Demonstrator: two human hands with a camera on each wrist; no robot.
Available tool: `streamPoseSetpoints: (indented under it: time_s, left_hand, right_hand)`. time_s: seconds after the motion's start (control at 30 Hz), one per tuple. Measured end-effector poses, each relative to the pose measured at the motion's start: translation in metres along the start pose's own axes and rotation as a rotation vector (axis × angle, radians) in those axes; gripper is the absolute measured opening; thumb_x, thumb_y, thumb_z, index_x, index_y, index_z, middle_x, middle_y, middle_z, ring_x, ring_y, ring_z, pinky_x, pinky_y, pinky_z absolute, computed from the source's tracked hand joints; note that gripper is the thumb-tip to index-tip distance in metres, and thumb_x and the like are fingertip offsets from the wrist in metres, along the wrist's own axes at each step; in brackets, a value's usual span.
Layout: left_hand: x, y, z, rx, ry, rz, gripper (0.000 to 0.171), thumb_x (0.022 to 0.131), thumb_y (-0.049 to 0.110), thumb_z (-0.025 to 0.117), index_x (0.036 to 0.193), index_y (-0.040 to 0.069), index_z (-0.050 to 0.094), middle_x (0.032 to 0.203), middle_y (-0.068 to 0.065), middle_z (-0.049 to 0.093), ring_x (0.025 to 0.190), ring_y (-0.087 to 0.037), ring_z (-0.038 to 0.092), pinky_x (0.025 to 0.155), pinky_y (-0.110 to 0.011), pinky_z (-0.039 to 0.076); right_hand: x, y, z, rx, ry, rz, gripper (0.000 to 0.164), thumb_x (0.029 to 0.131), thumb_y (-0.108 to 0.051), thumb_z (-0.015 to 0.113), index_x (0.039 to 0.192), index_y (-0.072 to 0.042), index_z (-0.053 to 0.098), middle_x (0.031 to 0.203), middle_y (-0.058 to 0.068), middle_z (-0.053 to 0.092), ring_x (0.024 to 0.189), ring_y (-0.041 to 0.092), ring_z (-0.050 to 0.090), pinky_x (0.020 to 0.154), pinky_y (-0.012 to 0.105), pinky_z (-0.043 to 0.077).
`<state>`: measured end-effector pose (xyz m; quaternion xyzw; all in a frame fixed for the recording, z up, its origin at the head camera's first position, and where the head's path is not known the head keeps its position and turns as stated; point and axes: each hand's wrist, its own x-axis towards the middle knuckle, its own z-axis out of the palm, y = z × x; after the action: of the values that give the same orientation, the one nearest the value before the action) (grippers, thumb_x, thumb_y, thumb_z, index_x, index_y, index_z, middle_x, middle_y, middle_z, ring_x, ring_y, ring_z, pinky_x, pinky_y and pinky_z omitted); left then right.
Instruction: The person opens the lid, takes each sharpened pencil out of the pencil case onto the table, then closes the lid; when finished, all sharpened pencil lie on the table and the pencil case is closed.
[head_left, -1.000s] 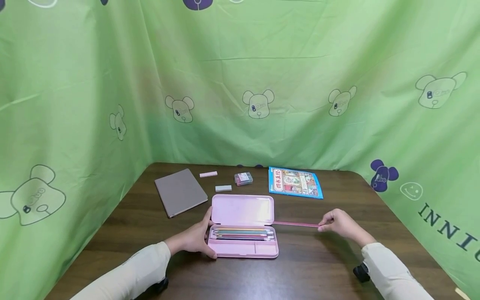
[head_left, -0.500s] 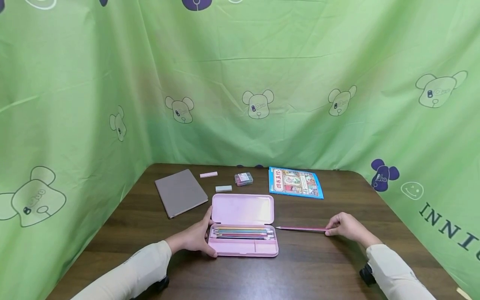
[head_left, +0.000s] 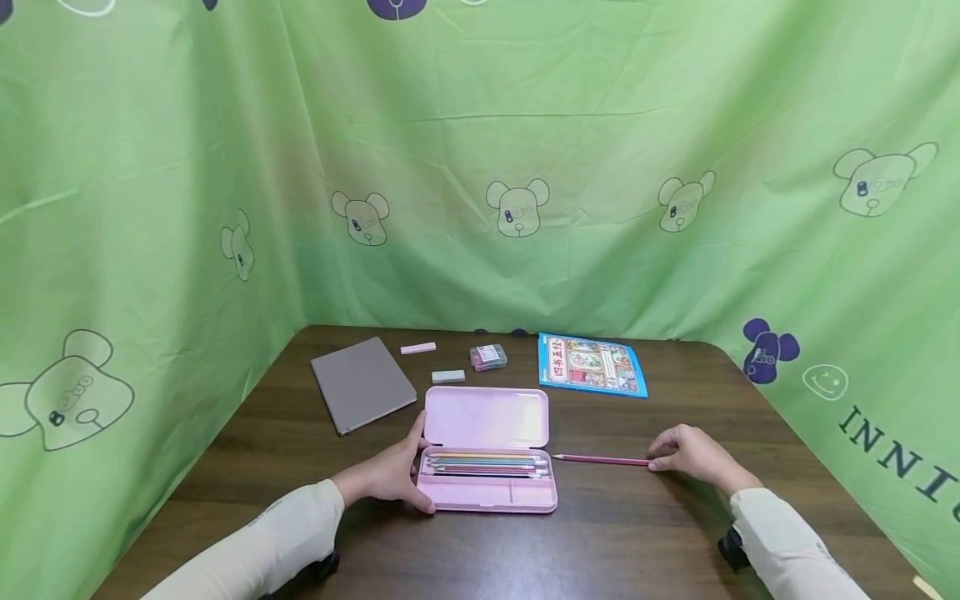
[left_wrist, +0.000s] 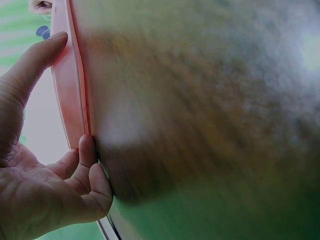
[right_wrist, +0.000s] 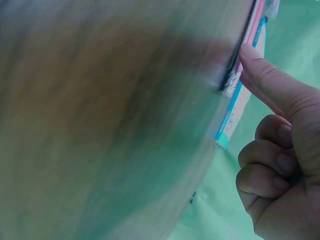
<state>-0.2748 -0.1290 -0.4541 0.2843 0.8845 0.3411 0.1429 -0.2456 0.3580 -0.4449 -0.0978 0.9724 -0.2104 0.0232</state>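
Observation:
A pink pencil case [head_left: 472,495] lies with its lid [head_left: 486,417] raised. Several pencils [head_left: 487,465] fill its rear compartment. My left hand [head_left: 390,473] holds the left end of the case, thumb at the front edge and fingers toward the back; the left wrist view shows them against the case side [left_wrist: 70,95]. To the right of the case, my right hand [head_left: 693,454] pinches the far right end of a pink pencil [head_left: 600,459] between thumb and index finger. The pencil's tip points left, close to the case. In the right wrist view, the other fingers [right_wrist: 265,155] are curled in.
A grey notebook [head_left: 363,385] lies at the back left. Behind the case are a pink strip [head_left: 417,348], a light eraser-like block [head_left: 447,377] and a small clear box [head_left: 488,357]. A blue-edged booklet [head_left: 592,365] lies back right. Green curtain [head_left: 600,275] surrounds the table.
Over the first half second my right hand shifted slightly right and nearer, bringing the pencil's tip just off the case's right side. Since then it is almost still. My left hand stays put.

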Motion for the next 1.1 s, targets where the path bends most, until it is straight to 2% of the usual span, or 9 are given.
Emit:
streamPoseSetpoints:
  time_s: [0.27,0.4,0.5,0.63,0.73,0.93,1.1]
  left_hand:
    - [-0.001,0.002,-0.001,0.000,-0.001,-0.004,0.136,0.058,0.032,0.088,0.144,-0.004,-0.010,0.130,-0.017,0.047,0.092,-0.019,0.054,0.085,-0.037,0.043]
    - [-0.001,0.003,-0.001,0.004,-0.006,0.002,0.135,0.058,0.031,0.088,0.144,-0.005,-0.010,0.129,-0.017,0.047,0.092,-0.019,0.055,0.085,-0.037,0.044]
    - [0.000,0.003,-0.001,-0.003,-0.013,-0.010,0.135,0.059,0.031,0.087,0.144,-0.003,-0.011,0.130,-0.017,0.046,0.094,-0.020,0.055,0.087,-0.040,0.044]
    - [-0.001,0.003,-0.001,-0.007,-0.013,-0.021,0.135,0.059,0.031,0.087,0.145,-0.002,-0.011,0.131,-0.017,0.045,0.096,-0.021,0.055,0.089,-0.042,0.043]
    - [-0.002,0.003,-0.001,-0.004,-0.009,-0.018,0.135,0.059,0.030,0.088,0.144,-0.003,-0.011,0.131,-0.018,0.046,0.094,-0.020,0.054,0.088,-0.041,0.043]
    - [-0.002,0.003,-0.001,-0.002,-0.014,-0.021,0.135,0.059,0.030,0.087,0.144,-0.003,-0.012,0.132,-0.017,0.045,0.097,-0.020,0.055,0.090,-0.042,0.043]
    - [0.000,0.001,0.000,0.010,-0.004,0.000,0.137,0.058,0.031,0.088,0.144,-0.003,-0.013,0.131,-0.016,0.047,0.099,-0.019,0.055,0.089,-0.038,0.043]
  right_hand:
    - [0.012,-0.026,0.003,0.051,0.018,-0.052,0.027,0.071,-0.028,0.078,0.090,-0.010,0.072,0.090,0.003,0.070,0.076,0.011,0.052,0.065,0.026,0.043]
    - [0.021,-0.044,0.008,0.075,0.011,-0.108,0.030,0.072,-0.028,0.078,0.093,-0.008,0.072,0.077,0.001,0.065,0.064,0.005,0.042,0.058,0.022,0.038]
    - [0.029,-0.057,0.012,0.079,0.005,-0.165,0.029,0.073,-0.027,0.077,0.093,-0.007,0.072,0.075,0.001,0.064,0.059,0.003,0.037,0.056,0.022,0.036]
    - [0.037,-0.074,0.019,0.088,-0.005,-0.228,0.028,0.073,-0.026,0.077,0.092,-0.006,0.072,0.087,0.004,0.070,0.063,0.002,0.041,0.058,0.021,0.039]
    - [0.043,-0.087,0.024,0.116,-0.021,-0.254,0.027,0.074,-0.027,0.077,0.092,-0.006,0.072,0.088,0.004,0.071,0.063,0.002,0.043,0.059,0.021,0.040]
    - [0.052,-0.117,0.037,0.180,-0.084,-0.286,0.024,0.076,-0.028,0.075,0.092,-0.010,0.073,0.077,-0.003,0.068,0.054,0.002,0.038,0.052,0.020,0.038]
    - [0.057,-0.137,0.047,0.194,-0.147,-0.302,0.021,0.076,-0.028,0.075,0.091,-0.013,0.073,0.061,-0.006,0.055,0.051,0.003,0.035,0.049,0.019,0.033]
